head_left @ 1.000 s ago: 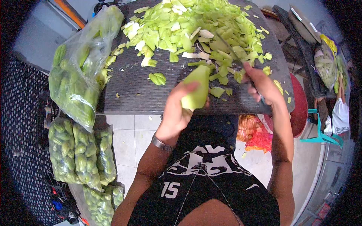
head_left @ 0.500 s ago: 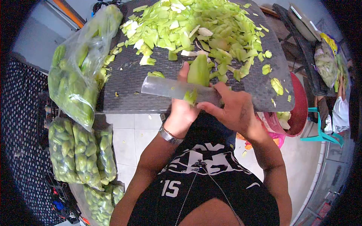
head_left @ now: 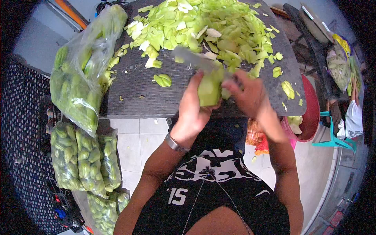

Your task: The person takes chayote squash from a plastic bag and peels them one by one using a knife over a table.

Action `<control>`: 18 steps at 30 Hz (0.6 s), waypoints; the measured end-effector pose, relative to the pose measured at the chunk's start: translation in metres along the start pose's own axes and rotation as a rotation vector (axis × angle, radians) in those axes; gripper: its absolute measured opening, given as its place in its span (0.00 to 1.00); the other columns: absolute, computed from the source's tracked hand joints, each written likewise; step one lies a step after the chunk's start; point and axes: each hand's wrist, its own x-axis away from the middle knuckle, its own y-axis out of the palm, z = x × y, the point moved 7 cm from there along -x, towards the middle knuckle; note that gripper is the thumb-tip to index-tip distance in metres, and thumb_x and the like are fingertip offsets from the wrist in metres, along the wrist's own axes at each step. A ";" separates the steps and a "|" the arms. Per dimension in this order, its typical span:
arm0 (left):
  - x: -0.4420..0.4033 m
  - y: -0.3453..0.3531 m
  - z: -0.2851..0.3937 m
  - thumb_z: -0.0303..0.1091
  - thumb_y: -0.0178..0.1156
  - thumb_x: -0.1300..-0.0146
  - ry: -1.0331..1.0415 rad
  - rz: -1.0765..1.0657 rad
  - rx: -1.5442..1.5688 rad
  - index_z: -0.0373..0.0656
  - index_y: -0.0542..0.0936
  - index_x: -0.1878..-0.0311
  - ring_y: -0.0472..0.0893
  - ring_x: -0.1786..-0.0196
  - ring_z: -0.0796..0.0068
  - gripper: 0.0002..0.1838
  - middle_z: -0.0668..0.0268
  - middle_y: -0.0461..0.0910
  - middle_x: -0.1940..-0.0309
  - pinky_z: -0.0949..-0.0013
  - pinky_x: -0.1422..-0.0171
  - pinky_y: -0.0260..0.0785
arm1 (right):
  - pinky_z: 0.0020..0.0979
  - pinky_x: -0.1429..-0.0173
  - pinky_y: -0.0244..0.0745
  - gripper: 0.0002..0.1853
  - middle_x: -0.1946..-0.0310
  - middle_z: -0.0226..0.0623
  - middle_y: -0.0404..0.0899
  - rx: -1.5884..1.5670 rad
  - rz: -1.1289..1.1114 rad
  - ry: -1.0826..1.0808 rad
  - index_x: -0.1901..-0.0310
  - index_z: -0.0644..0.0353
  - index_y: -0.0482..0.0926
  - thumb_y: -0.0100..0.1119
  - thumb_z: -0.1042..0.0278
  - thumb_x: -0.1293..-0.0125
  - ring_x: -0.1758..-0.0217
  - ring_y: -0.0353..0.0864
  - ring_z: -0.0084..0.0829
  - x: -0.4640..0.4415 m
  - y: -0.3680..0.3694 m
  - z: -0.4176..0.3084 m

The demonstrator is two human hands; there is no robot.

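My left hand [head_left: 192, 107] grips a peeled, pale green vegetable that looks like a chayote [head_left: 208, 93], held just over the table's near edge. In my right hand [head_left: 250, 90] is a broad-bladed knife [head_left: 191, 58], blurred by motion. Its blade points up and left, across the chayote's far end; whether it touches the flesh I cannot tell. Beyond both hands spreads a heap of thin green slices [head_left: 176, 29]. A cut end piece [head_left: 162, 80] lies on the table left of my left hand.
The dark woven-textured table [head_left: 129, 92] carries a clear bag of green chayotes [head_left: 78, 74] at its left. More filled bags [head_left: 88, 156] stand below. A red tub [head_left: 311, 113] and a teal stool [head_left: 335, 137] are at right, where another person's arm [head_left: 353, 92] shows.
The knife has swung up and away from me, from across my left wrist to the chayote's far end. The chayote has shifted nearer to me, and the end piece now shows fully.
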 end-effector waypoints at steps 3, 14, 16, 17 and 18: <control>0.007 0.010 0.002 0.54 0.48 0.21 -0.005 -0.053 0.035 0.44 0.77 0.40 0.81 0.61 0.70 0.23 0.64 0.82 0.55 0.65 0.64 0.73 | 0.40 0.76 0.73 0.32 0.83 0.37 0.75 -0.423 -0.273 0.442 0.65 0.58 0.78 0.49 0.31 0.26 0.83 0.77 0.38 -0.006 0.001 0.045; -0.006 0.009 0.003 0.54 0.49 0.21 0.042 -0.108 0.132 0.42 0.74 0.32 0.82 0.40 0.62 0.28 0.59 0.82 0.40 0.54 0.35 0.75 | 0.51 0.63 0.77 0.26 0.73 0.56 0.81 0.172 -0.202 0.037 0.51 0.59 0.77 0.66 0.42 0.34 0.62 0.83 0.63 0.024 0.003 -0.043; -0.005 0.004 0.005 0.54 0.49 0.21 0.081 -0.020 0.065 0.42 0.75 0.34 0.84 0.45 0.62 0.27 0.59 0.83 0.44 0.56 0.42 0.79 | 0.54 0.64 0.78 0.31 0.72 0.57 0.83 0.179 -0.147 -0.007 0.54 0.61 0.75 0.60 0.34 0.33 0.63 0.85 0.61 0.019 -0.001 -0.040; -0.003 0.002 0.004 0.54 0.49 0.21 0.069 -0.030 0.021 0.41 0.75 0.34 0.84 0.47 0.63 0.27 0.60 0.83 0.46 0.57 0.47 0.79 | 0.55 0.64 0.78 0.34 0.71 0.58 0.83 0.181 -0.121 -0.027 0.56 0.62 0.74 0.57 0.30 0.32 0.63 0.86 0.60 0.017 -0.003 -0.036; 0.000 -0.001 0.005 0.54 0.49 0.22 0.058 -0.039 -0.024 0.41 0.75 0.35 0.84 0.50 0.63 0.27 0.60 0.83 0.49 0.59 0.51 0.79 | 0.53 0.67 0.78 0.34 0.74 0.55 0.82 0.185 -0.072 0.028 0.57 0.62 0.75 0.55 0.29 0.31 0.68 0.85 0.57 0.011 -0.007 -0.021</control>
